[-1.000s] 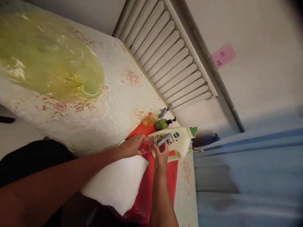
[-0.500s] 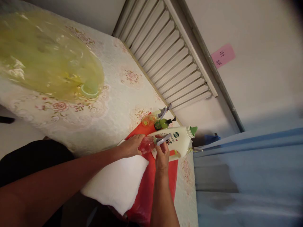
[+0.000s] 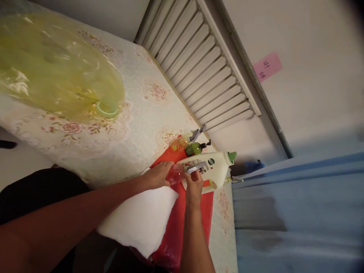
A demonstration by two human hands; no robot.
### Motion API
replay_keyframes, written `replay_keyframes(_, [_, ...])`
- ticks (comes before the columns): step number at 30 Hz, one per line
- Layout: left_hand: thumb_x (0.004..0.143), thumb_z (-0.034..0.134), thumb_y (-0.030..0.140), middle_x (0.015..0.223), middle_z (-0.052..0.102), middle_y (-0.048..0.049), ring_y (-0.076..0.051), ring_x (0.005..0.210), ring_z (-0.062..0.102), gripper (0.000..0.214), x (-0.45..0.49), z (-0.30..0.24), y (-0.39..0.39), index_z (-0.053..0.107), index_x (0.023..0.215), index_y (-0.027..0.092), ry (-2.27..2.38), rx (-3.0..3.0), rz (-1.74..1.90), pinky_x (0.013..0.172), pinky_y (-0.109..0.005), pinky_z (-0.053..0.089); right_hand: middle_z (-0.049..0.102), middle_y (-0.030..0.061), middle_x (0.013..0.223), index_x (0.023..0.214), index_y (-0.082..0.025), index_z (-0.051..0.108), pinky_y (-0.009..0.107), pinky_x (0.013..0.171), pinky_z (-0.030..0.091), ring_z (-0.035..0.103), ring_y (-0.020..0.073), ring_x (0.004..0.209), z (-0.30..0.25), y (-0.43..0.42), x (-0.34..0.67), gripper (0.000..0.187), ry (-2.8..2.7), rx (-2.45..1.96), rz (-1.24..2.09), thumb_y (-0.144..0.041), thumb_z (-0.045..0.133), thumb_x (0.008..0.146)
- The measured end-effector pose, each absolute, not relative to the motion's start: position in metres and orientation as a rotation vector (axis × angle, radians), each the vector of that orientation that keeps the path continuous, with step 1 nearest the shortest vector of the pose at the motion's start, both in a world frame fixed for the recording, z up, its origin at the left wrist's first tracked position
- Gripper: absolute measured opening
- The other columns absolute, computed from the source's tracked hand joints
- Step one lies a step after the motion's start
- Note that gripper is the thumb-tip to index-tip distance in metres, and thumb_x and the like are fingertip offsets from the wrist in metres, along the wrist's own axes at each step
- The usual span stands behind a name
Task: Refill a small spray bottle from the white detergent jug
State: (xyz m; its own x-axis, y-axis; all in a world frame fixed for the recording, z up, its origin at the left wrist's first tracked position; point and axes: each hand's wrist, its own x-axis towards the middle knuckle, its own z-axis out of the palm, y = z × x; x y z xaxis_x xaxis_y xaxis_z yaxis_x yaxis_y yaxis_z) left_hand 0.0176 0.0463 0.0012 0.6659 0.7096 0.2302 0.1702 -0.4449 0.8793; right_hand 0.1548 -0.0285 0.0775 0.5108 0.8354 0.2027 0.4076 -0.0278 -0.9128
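Left hand (image 3: 157,176) curled partway round the body of a reddish see-through spray bottle (image 3: 174,175), apparently to steady it; right hand (image 3: 194,187), fingers bent in a pinch, grips it at the pale trigger head (image 3: 196,167), exact contact partly hidden. Bottle is just beside the cream jug (image 3: 217,163), above a red sheet (image 3: 196,231) that probably shields the flower-patterned desk (image 3: 142,125); whether it rests there is unclear. White cloth (image 3: 139,220) lies near, perhaps for easy reach.

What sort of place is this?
Likely a room in a home or small lodging, though that's a guess: there's a floral tablecloth, a blue curtain and what looks like a radiator.
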Motion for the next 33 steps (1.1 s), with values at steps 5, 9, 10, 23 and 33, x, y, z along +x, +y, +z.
replay_keyframes(5, [0.066, 0.074, 0.016, 0.121, 0.062, -0.0093, -0.033, 0.117, 0.059, 0.059, 0.018, 0.000, 0.047, 0.049, 0.119, 0.022, 0.664, 1.961, 0.749, 0.098, -0.042, 0.049, 0.074, 0.0089, 0.087, 0.088, -0.016, 0.067, 0.041, 0.086, 0.054, 0.067, 0.0248, 0.084, 0.074, -0.020, 0.153, 0.040, -0.962, -1.838, 0.185, -0.040, 0.081, 0.060])
replay_keyframes(9, [0.065, 0.076, 0.016, 0.125, 0.061, -0.0125, -0.035, 0.121, 0.057, 0.064, 0.018, 0.002, 0.047, 0.048, 0.123, 0.021, 0.676, 1.955, 0.741, 0.100, -0.044, 0.048, 0.074, 0.0090, 0.110, 0.114, -0.018, 0.066, 0.039, 0.092, 0.053, 0.068, 0.0240, 0.101, 0.072, -0.027, 0.153, 0.049, -1.070, -1.664, 0.436, -0.041, 0.073, 0.071])
replay_keyframes(10, [0.065, 0.076, 0.016, 0.126, 0.061, -0.0126, -0.034, 0.121, 0.057, 0.065, 0.018, 0.002, 0.047, 0.048, 0.123, 0.020, 0.676, 1.964, 0.737, 0.101, -0.044, 0.048, 0.073, 0.0081, 0.112, 0.116, -0.019, 0.066, 0.039, 0.093, 0.053, 0.068, 0.0234, 0.103, 0.072, -0.028, 0.153, 0.048, -1.079, -1.624, 0.490, -0.040, 0.072, 0.073])
replay_keyframes(23, [0.065, 0.076, 0.021, 0.130, 0.060, -0.0112, -0.035, 0.128, 0.054, 0.071, 0.023, -0.009, 0.050, 0.047, 0.129, 0.022, 0.690, 1.995, 0.705, 0.105, -0.043, 0.046, 0.073, 0.0070, 0.110, 0.108, -0.019, 0.067, 0.037, 0.093, 0.052, 0.067, 0.0222, 0.103, 0.071, -0.031, 0.147, 0.036, -1.066, -1.614, 0.418, -0.040, 0.067, 0.079])
replay_keyframes(33, [0.065, 0.072, 0.027, 0.137, 0.057, -0.0081, -0.033, 0.133, 0.052, 0.077, 0.029, -0.011, 0.060, 0.039, 0.133, 0.031, 0.723, 2.014, 0.640, 0.112, -0.048, 0.044, 0.072, -0.0001, 0.091, 0.093, -0.022, 0.064, 0.029, 0.078, 0.055, 0.066, 0.0180, 0.086, 0.078, -0.024, 0.140, 0.026, -0.988, -1.641, 0.401, -0.038, 0.067, 0.073])
